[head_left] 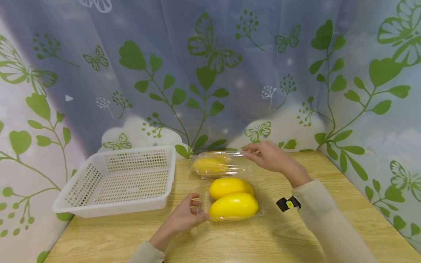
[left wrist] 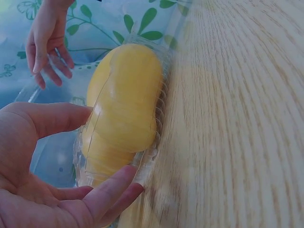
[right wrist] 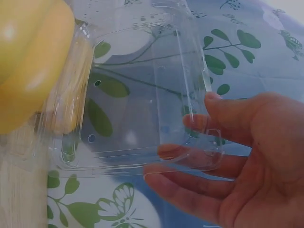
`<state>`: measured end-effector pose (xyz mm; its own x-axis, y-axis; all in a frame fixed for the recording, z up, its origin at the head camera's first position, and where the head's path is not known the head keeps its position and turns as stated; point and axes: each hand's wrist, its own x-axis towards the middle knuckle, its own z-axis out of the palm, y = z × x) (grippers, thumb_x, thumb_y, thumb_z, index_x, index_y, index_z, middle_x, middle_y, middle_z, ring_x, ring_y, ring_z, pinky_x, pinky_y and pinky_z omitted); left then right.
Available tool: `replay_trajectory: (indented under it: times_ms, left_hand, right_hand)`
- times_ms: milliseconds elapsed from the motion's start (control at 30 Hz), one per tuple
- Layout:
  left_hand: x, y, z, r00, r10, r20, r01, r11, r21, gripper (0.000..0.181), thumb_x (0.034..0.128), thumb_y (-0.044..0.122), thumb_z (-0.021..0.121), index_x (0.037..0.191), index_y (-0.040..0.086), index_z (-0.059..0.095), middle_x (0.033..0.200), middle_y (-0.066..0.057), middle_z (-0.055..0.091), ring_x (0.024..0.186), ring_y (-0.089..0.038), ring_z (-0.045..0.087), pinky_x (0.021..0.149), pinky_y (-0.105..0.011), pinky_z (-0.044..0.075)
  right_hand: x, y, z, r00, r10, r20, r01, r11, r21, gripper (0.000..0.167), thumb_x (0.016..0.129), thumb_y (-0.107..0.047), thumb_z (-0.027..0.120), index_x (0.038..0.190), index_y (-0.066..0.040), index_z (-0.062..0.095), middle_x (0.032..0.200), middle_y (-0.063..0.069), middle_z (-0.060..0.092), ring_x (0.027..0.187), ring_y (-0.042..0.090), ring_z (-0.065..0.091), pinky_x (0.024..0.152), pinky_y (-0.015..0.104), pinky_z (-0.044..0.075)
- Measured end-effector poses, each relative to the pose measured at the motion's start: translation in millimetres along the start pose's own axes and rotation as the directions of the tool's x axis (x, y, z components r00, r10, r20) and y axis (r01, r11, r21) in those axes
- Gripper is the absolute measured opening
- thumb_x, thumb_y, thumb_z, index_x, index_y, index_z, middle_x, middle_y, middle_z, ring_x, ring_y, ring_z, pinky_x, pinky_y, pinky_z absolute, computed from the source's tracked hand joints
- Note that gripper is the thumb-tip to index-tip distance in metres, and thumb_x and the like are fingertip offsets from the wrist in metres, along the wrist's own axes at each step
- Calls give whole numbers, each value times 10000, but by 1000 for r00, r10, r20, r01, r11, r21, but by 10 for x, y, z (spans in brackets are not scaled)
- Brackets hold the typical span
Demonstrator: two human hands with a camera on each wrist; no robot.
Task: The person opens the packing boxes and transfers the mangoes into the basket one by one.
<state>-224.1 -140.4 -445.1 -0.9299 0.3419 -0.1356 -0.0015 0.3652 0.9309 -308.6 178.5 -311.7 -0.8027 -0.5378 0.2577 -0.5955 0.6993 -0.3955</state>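
Observation:
Two glossy yellow mango-shaped fruits (head_left: 233,207) lie side by side in the base of a clear plastic clamshell container (head_left: 261,204). Its hinged clear lid (head_left: 241,169) stands raised along the far side. My right hand (head_left: 268,157) pinches the lid's upper right edge; in the right wrist view, the thumb is on one side of that edge and the fingers on the other. At the base's left end, my left hand (head_left: 184,216) holds the rim between thumb and fingers. Yellow also shows through the lid; whether it is a reflection, I cannot tell.
A white perforated plastic basket (head_left: 166,202) stands to the left on the wooden table (head_left: 296,233). A curtain (head_left: 230,91) with green leaves and butterflies hangs along the table's back edge. A small black device (head_left: 288,203) sticks out from the right sleeve.

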Motion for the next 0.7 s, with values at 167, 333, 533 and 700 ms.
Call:
replay_trajectory:
  times_ms: [167, 333, 533, 700]
  left_hand:
    - [4, -1, 21, 1000, -4, -14, 4, 1000, 11, 865, 884, 235, 808, 1539, -42, 316, 1468, -307, 478, 1197, -329, 601, 898, -428, 584]
    - [10, -4, 24, 1000, -3, -22, 3, 1000, 16, 874, 875, 228, 817, 1537, -46, 318, 1465, -309, 486, 1193, -329, 608, 896, -430, 588]
    - [2, -15, 23, 1000, -2, -20, 2, 1000, 9, 880, 875, 221, 818, 1542, -45, 311, 1471, -308, 481, 1191, -318, 608, 891, -422, 590]
    - [6, -13, 25, 1000, 1, -23, -1, 1000, 11, 876, 877, 224, 817, 1541, -45, 313, 1469, -309, 483, 1187, -314, 611, 894, -423, 591]
  right_hand:
    - [70, 108, 61, 992, 74, -100, -70, 997, 40, 336, 1060, -226, 589, 1315, -32, 690, 1198, 217, 745, 969, 347, 759, 851, 473, 625]
    - [129, 178, 133, 968, 152, -201, -137, 987, 85, 347, 1069, -258, 575, 1323, -55, 695, 1199, 198, 754, 922, 325, 758, 776, 439, 629]
    - [211, 239, 206, 937, 206, -281, -190, 978, 86, 334, 1060, -267, 583, 1301, -78, 716, 1164, 179, 770, 965, 328, 752, 687, 373, 600]
    - [299, 274, 223, 929, 247, -274, -231, 969, 90, 369, 1073, -292, 551, 1346, -83, 684, 1214, 192, 751, 877, 329, 751, 600, 336, 517]
